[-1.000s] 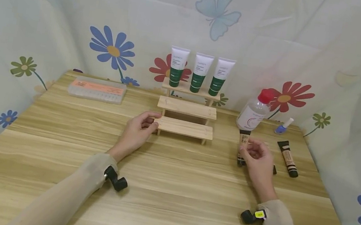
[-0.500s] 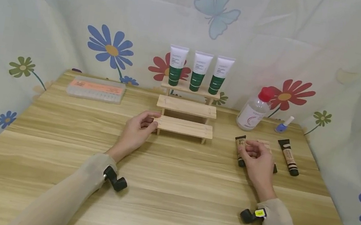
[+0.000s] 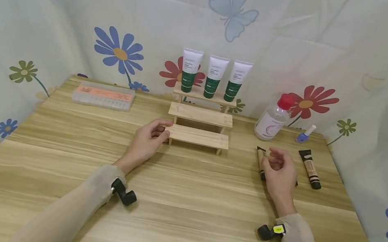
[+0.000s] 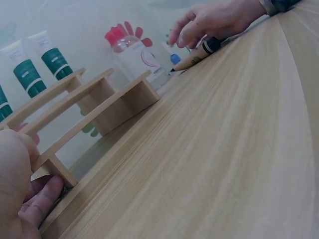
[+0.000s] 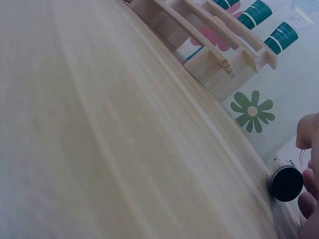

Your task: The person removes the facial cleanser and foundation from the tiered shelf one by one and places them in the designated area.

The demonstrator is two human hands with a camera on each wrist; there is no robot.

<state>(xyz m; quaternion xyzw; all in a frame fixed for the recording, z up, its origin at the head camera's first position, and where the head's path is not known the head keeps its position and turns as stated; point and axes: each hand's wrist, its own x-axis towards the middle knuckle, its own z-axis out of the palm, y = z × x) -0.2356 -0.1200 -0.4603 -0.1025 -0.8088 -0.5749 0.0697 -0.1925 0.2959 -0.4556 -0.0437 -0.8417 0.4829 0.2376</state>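
Note:
My left hand (image 3: pixel 148 139) grips the left end of the lowest step of a three-tier wooden display stand (image 3: pixel 199 137); the left wrist view shows its fingers around that end. On the right, my right hand (image 3: pixel 279 174) hovers over a black-and-beige squeeze tube (image 3: pixel 260 160) lying on the table, thumb and fingers apart with nothing between them. Another tube is mostly hidden behind this hand. A third squeeze tube (image 3: pixel 310 169) lies farther right. The right wrist view shows a black round cap (image 5: pixel 286 183) close to the fingertips.
White-and-green tubes (image 3: pixel 213 77) stand on the top tier. Behind the right hand are a clear bottle with a red cap (image 3: pixel 286 101) and a small blue nail polish bottle (image 3: pixel 304 135). A flat plastic case (image 3: pixel 103 96) lies at the back left. A floral curtain hangs behind.
The squeeze tube in my right hand has gone from raised to lying on the table. That hand has let go and shifted slightly right. The left hand stays on the stand.

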